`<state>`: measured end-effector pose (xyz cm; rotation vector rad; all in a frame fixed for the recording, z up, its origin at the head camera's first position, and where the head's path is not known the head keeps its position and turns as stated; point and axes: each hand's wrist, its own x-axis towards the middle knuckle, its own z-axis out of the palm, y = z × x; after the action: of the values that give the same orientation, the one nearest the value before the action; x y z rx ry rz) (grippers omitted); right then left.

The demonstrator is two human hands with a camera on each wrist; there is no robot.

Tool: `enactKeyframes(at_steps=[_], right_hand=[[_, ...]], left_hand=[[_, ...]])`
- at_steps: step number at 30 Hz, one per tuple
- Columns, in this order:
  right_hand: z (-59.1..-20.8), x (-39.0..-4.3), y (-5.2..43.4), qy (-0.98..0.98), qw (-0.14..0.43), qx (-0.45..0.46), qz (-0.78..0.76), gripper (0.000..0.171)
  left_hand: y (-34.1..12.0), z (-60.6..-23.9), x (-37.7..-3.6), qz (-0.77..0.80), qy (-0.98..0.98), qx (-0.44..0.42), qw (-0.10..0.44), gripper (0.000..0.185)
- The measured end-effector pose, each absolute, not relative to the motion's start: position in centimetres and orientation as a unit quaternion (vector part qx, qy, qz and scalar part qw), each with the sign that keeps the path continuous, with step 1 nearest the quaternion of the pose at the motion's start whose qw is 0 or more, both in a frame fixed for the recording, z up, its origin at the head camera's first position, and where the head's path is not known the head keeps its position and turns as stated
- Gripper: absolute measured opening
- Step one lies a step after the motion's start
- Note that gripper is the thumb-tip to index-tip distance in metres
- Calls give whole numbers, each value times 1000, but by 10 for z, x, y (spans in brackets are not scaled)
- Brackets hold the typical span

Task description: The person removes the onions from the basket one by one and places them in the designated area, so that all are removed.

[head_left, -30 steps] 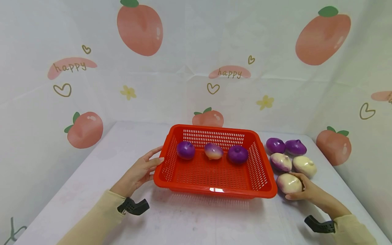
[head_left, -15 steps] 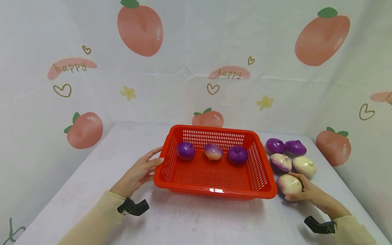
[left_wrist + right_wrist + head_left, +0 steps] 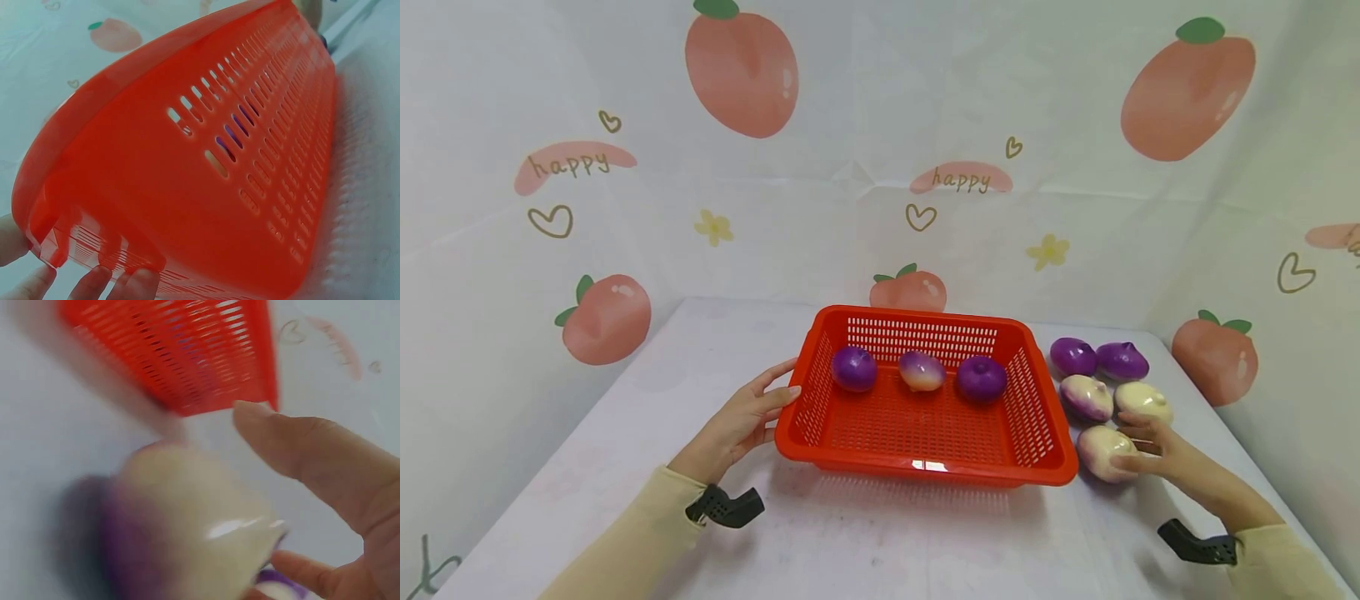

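Note:
My left hand (image 3: 737,423) grips the left rim of a red plastic basket (image 3: 925,462), thumb over the edge and fingers against the outer wall. Three purple onions lie in a row inside it: a dark one (image 3: 853,369), a paler one (image 3: 922,372) and another dark one (image 3: 981,379). At the right, my right hand (image 3: 1161,450) is loosened beside a white-and-purple onion (image 3: 1103,454) on the table. In the right wrist view the thumb (image 3: 294,440) stands apart from that onion (image 3: 194,531); whether the other fingers touch it I cannot tell.
Behind that onion sit a purple-and-white onion (image 3: 1086,397), a whitish onion (image 3: 1142,402) and two purple onions (image 3: 1072,357). A white cloth with printed fruit (image 3: 741,71) hangs behind the white table (image 3: 850,542).
My right hand has let go of the white-and-purple onion and drawn slightly right, its fingers loosening. The onion stays on the table. My left hand and the basket have not visibly moved.

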<state>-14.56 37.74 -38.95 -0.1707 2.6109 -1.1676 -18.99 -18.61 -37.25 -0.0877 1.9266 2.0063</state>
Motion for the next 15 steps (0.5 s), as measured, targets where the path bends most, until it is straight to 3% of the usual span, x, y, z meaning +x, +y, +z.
enactKeyframes(at_steps=[5, 11, 15], right_hand=[[-356, -151, 374, 909, 107, -66, -397, 69], [-313, -163, 360, 909, 38, -114, -398, 48], [-284, -174, 333, 886, 31, -146, -439, 47]], left_hand=[[-187, -372, -190, 697, 694, -29, 177, 68], [-186, -374, -190, 700, 690, -36, 180, 67], [-186, -374, -191, 705, 685, -30, 181, 68]])
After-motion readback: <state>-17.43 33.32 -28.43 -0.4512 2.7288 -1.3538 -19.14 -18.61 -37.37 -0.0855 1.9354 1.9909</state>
